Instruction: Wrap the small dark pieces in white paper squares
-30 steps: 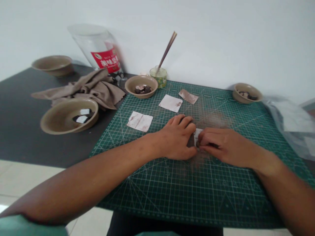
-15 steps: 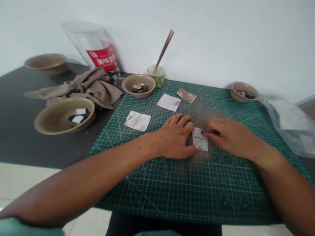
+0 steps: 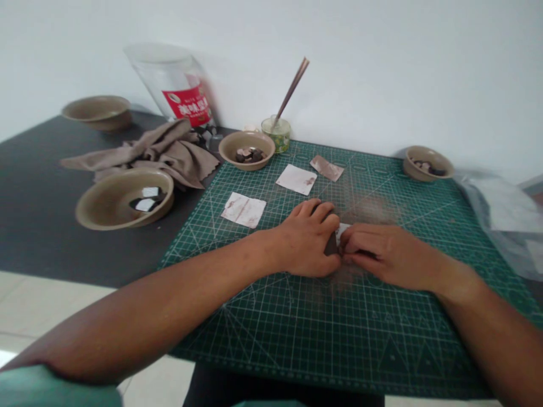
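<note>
Paper (image 3: 343, 228) lies between our half-open left hand (image 3: 307, 242), likely steadying a dark piece (image 3: 331, 245), and pinched-closed right hand (image 3: 392, 253), contents hidden.

Soft, even light; slight blur; edges stretched.

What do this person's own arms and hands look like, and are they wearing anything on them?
The left hand and right hand wear no gloves, and no ring, watch or bracelet shows. Both forearms are uncovered. A plain, pale green fabric sleeve ends near the left elbow; the right sleeve is out of view.
</note>
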{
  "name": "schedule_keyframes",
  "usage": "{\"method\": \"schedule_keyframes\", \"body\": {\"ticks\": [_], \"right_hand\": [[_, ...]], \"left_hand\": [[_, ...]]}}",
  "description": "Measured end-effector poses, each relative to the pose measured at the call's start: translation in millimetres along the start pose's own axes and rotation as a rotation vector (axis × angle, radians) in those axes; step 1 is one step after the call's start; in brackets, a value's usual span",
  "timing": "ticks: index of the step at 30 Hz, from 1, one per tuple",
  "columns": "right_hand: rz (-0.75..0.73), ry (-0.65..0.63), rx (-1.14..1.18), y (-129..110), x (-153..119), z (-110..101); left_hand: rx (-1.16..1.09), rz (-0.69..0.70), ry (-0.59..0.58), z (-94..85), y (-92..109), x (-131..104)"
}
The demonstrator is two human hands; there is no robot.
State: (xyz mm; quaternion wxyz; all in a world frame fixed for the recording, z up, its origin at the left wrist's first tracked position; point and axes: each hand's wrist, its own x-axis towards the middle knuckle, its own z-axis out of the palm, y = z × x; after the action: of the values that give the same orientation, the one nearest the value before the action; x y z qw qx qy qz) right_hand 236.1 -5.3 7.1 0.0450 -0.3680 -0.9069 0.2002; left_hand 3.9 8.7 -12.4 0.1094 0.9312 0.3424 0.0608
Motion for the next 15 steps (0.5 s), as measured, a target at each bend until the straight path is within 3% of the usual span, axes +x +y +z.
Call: {"method": "schedule_keyframes", "body": {"ticks": [3,8,12,15], "right_hand": [[0.106,0.125,-0.119,2.7,0.2,0.1],[0.027,-0.014,-0.037,2.8,-0.4,-0.2],[0.094,0.126,-0.174,2.9,1.2,-0.2],[0.098,0.052,-0.148,2.2,-0.7,-1.4]], "left_hand": [[-0.003,-0.014,-0.017,-1.6,0.2,0.0],[-0.021,-0.003,-0.045,-3.9,0.8,0.2],[-0.023,-0.015,-0.044,-3.8,1.0,0.1],[-0.018,-0.021,-0.037,-2.9,1.3,0.0]]}}
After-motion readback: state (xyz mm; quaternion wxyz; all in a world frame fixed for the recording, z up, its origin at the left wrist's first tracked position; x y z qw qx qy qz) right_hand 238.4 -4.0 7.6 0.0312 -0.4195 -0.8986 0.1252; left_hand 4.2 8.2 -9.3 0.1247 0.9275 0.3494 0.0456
